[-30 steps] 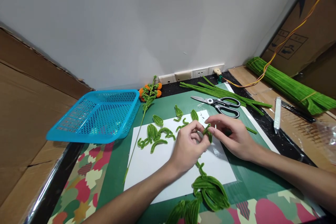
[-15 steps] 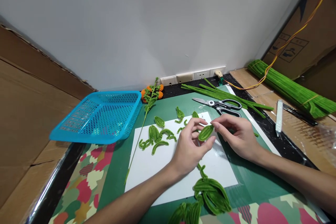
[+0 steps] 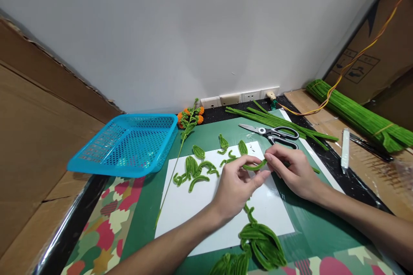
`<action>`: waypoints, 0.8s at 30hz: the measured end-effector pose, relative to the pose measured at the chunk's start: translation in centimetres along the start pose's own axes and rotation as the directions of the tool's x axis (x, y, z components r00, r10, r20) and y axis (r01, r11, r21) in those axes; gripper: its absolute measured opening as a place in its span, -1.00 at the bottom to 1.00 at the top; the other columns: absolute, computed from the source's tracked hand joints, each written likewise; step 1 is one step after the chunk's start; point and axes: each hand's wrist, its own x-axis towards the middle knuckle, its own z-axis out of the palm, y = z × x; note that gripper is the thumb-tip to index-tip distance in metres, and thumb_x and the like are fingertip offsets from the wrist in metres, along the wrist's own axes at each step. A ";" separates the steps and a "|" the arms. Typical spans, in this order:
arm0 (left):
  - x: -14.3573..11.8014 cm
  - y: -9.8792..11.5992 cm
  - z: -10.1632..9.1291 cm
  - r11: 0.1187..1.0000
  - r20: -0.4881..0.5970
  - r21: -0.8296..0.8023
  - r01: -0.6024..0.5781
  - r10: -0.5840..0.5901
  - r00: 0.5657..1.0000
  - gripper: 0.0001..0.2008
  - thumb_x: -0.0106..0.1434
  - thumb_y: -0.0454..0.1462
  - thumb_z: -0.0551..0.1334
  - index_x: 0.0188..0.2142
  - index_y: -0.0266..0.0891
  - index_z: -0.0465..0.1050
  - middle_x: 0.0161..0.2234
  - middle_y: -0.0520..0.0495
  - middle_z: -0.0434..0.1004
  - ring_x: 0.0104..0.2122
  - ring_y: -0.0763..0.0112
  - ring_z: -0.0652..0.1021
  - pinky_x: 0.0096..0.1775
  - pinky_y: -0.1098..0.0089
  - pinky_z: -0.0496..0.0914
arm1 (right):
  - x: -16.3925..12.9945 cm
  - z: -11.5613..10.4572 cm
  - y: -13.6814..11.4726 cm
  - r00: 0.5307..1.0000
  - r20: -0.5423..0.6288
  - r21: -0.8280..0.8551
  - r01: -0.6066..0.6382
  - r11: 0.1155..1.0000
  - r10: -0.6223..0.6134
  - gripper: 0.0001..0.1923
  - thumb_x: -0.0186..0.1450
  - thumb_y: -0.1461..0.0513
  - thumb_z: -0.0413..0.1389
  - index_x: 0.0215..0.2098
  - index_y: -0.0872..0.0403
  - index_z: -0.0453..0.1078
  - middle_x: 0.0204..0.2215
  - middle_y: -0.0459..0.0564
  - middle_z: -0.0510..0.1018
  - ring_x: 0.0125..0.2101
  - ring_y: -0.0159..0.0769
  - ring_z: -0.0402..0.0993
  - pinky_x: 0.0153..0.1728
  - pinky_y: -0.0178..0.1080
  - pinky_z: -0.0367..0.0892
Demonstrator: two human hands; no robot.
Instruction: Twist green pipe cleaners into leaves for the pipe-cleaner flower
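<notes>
Over the white paper sheet (image 3: 193, 206) my left hand (image 3: 237, 187) and my right hand (image 3: 292, 169) together pinch a small green pipe-cleaner leaf (image 3: 254, 166), one hand at each end. The leaf lies flat and thin between my fingertips. Several finished green leaves (image 3: 196, 166) lie on the paper to the left. A bigger cluster of folded green leaves on a stem (image 3: 263, 240) rests at the paper's near edge, below my hands.
A blue mesh basket (image 3: 125, 144) sits at the left. Scissors (image 3: 274, 133) and loose green pipe cleaners (image 3: 277, 120) lie behind my hands. An orange-flower stem (image 3: 189, 120) leans by the wall sockets. A bundle of green pipe cleaners (image 3: 358, 114) and a white tube (image 3: 345, 148) lie right.
The leaf between my fingers turned from face-on to edge-on and looks stretched thinner. Both hands stayed in the same spot; the camera shifted slightly.
</notes>
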 end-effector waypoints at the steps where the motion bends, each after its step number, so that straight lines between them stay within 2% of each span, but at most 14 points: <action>1: 0.0 -0.1 0.0 1.000 -0.001 0.018 -0.001 0.001 1.000 -0.64 0.27 -0.04 0.46 -0.10 -0.25 0.58 -0.40 0.01 0.54 -0.61 0.55 0.41 -0.58 0.50 0.27 | 0.0 0.0 0.0 1.000 0.010 0.001 0.005 1.000 -0.005 -0.61 0.55 0.02 0.02 -0.34 0.04 0.42 -0.57 -0.14 0.39 -0.59 -0.37 0.26 -0.55 -0.29 0.16; 5: 0.1 -0.2 0.0 0.999 0.017 0.037 0.009 -0.009 1.000 -0.65 0.35 0.00 0.37 -0.16 -0.25 0.59 -0.57 0.10 0.40 -0.63 0.51 0.41 -0.56 0.50 0.26 | -0.1 -0.1 0.0 0.999 0.051 0.002 0.005 1.000 -0.005 -0.58 0.55 0.03 0.02 -0.41 0.04 0.38 -0.62 -0.17 0.33 -0.60 -0.38 0.21 -0.54 -0.28 0.12; 12: 0.1 -0.3 -0.1 1.000 0.046 0.026 0.017 -0.018 0.999 -0.66 0.39 0.02 0.33 -0.13 -0.23 0.53 -0.55 0.13 0.37 -0.62 0.53 0.41 -0.55 0.51 0.26 | -0.1 0.2 0.1 0.996 0.007 0.126 -0.085 0.988 0.085 -0.52 0.54 -0.01 0.06 -0.49 0.03 0.26 -0.64 -0.19 0.28 -0.62 -0.41 0.13 -0.57 -0.29 0.06; 15: 0.1 -0.4 -0.1 1.000 0.019 0.002 0.021 -0.021 1.000 -0.62 0.34 -0.01 0.39 -0.02 -0.19 0.46 -0.45 0.11 0.44 -0.61 0.55 0.45 -0.54 0.52 0.31 | 0.2 0.3 0.5 0.988 -0.020 0.228 -0.144 0.963 0.153 -0.49 0.53 -0.04 0.08 -0.51 0.03 0.25 -0.67 -0.20 0.28 -0.65 -0.43 0.12 -0.60 -0.30 0.04; 19: 0.2 -0.4 -0.1 1.000 0.015 -0.006 0.016 -0.016 1.000 -0.60 0.33 -0.04 0.40 0.03 -0.18 0.44 -0.16 -0.02 0.52 -0.59 0.62 0.48 -0.55 0.52 0.35 | 0.5 0.3 1.0 0.980 -0.052 0.308 -0.166 0.937 0.191 -0.44 0.53 -0.07 0.09 -0.54 0.03 0.21 -0.72 -0.21 0.29 -0.69 -0.46 0.09 -0.61 -0.29 0.00; 24: 0.3 -0.4 0.0 0.998 -0.008 -0.061 0.030 -0.030 1.000 -0.63 0.36 -0.05 0.37 0.01 -0.20 0.44 -0.20 0.00 0.49 -0.59 0.64 0.45 -0.55 0.54 0.35 | 0.6 0.3 1.1 0.984 -0.042 0.322 -0.150 0.935 0.172 -0.47 0.55 -0.05 0.07 -0.51 0.03 0.24 -0.70 -0.20 0.32 -0.68 -0.46 0.13 -0.58 -0.30 0.05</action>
